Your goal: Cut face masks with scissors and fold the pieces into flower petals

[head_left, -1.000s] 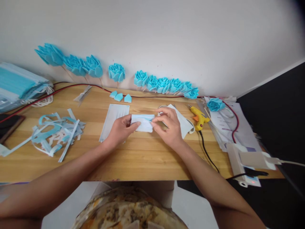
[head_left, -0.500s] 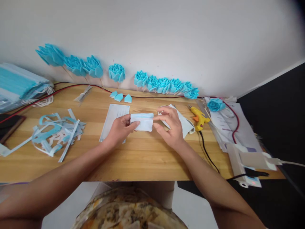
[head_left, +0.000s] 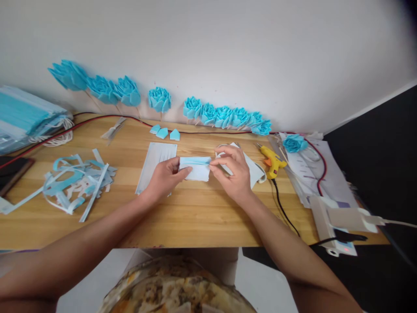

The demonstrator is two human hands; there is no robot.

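Observation:
Between my hands is a small folded piece of face-mask fabric [head_left: 198, 171], white below with a light blue band along its upper part. My left hand [head_left: 164, 176] pinches its left end, thumb on the front. At the right end, my right hand [head_left: 233, 171] holds the edge between thumb and fingertip, other fingers raised. Beneath my left hand lies a pleated white face mask [head_left: 155, 163], partly hidden. Behind my right hand sits a white sheet-like piece [head_left: 252, 167], also partly covered. Several cut blue petals [head_left: 175, 134] lie beyond my hands.
Blue fabric flowers [head_left: 224, 116] on sticks lean along the wall. A yellow glue gun [head_left: 273, 161] rests to the right, its cord trailing to a power strip [head_left: 325, 221]. Left are fabric scraps [head_left: 70, 187], a mask stack [head_left: 29, 113] and a dark phone-like object [head_left: 13, 171].
The fabric piece has tilted or unfolded slightly, so a wider blue band shows along its upper part. My hands have barely moved.

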